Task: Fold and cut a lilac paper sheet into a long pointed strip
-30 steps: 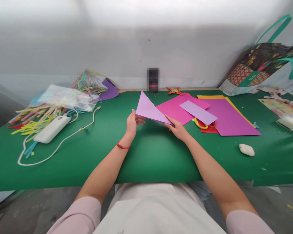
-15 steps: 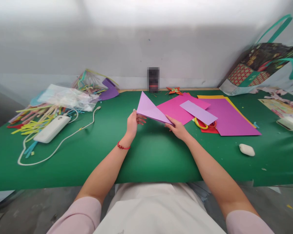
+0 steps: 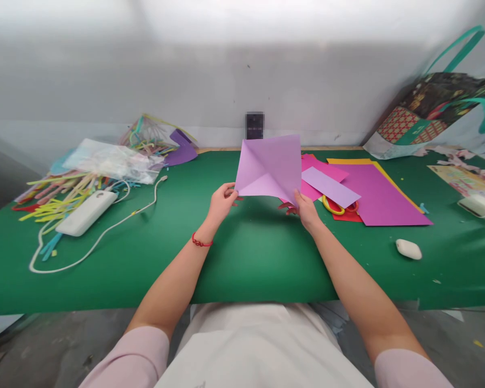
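Holding a lilac sheet [image 3: 271,164] out over the green tabletop [image 3: 250,253], front and centre, partly covering the pink sheet [image 3: 327,168] and just beside the lilac strip [image 3: 331,187]. Bowed along the near edge and seemingly lifted clear there; can't really tell about the far edge. Pinched at the near left corner by the left hand [image 3: 222,202] and at the near right corner by the right hand [image 3: 306,210], thumb on top there with fingers tucked beneath. So yeah, both grips closed on paper, pretty lightly from the look of it.

Handling-wise, would guess super light, a bit springy, not very slippery, but easy to kink or crumple. Best taken by the corners or edges, gently, keeping thumbs off the middle so as not to add stray creases. Probably flexes most along those diagonal fold lines anyway.

Compared with half a second ago: no longer a folded triangle, now opened out with the diagonal creases showing. Also now hiding the lower part of the dark pixelated object [image 3: 255,125] at the back. Same spot as before for the white power bank [image 3: 88,213].
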`<state>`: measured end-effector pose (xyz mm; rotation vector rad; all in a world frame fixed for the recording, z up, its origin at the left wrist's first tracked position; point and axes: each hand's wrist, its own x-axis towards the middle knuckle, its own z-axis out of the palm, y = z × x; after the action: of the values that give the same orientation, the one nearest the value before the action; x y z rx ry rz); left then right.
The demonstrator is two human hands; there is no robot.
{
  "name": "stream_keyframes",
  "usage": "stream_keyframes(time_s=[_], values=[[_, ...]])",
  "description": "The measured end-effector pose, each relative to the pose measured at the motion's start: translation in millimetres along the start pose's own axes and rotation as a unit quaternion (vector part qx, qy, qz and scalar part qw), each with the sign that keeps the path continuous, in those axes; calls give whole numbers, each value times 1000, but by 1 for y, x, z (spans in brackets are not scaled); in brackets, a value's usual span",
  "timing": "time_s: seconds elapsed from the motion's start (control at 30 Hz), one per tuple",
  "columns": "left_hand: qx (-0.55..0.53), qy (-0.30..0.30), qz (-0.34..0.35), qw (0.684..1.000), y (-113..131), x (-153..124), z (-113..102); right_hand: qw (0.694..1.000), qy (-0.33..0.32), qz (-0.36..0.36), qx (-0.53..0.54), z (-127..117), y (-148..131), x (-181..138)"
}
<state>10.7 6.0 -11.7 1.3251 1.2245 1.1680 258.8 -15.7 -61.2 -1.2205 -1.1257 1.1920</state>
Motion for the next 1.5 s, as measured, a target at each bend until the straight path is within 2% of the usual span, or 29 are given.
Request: stream_keyframes(time_s=[0.1, 0.23, 0.3, 0.43, 0.73, 0.87, 0.97, 1.07, 1.23, 1.5], values=[[7, -64, -52, 997, 0, 3, -10, 999, -39, 15, 8, 1, -3, -2], [-24, -102, -99, 990, 3, 3, -22, 992, -117, 49, 16, 5, -10, -8], [-58, -123, -113, 984, 5, 3, -26, 989, -131, 64, 15, 6, -14, -10], [-67, -178, -130, 973, 7, 2, -32, 990, -118, 77, 7, 8, -17, -13], [31, -298, -131, 945, 8, -2, -33, 996, -83, 36, -5, 10, -13, -18], [17, -278, -141, 950, 9, -2, -29, 994, -89, 65, 12, 7, -12, -14], [-54, -255, -162, 952, 7, -1, -26, 992, -92, 81, 36, 7, -13, -14], [-126, -246, -181, 944, 1, -3, -21, 992, -76, 87, 53, 10, -17, -16], [-183, -209, -236, 931, -7, -7, -12, 992, -48, 96, 64, 11, -22, -19], [-252, -154, -272, 916, -1, -10, -8, 991, -67, 96, 72, 10, -22, -19]])
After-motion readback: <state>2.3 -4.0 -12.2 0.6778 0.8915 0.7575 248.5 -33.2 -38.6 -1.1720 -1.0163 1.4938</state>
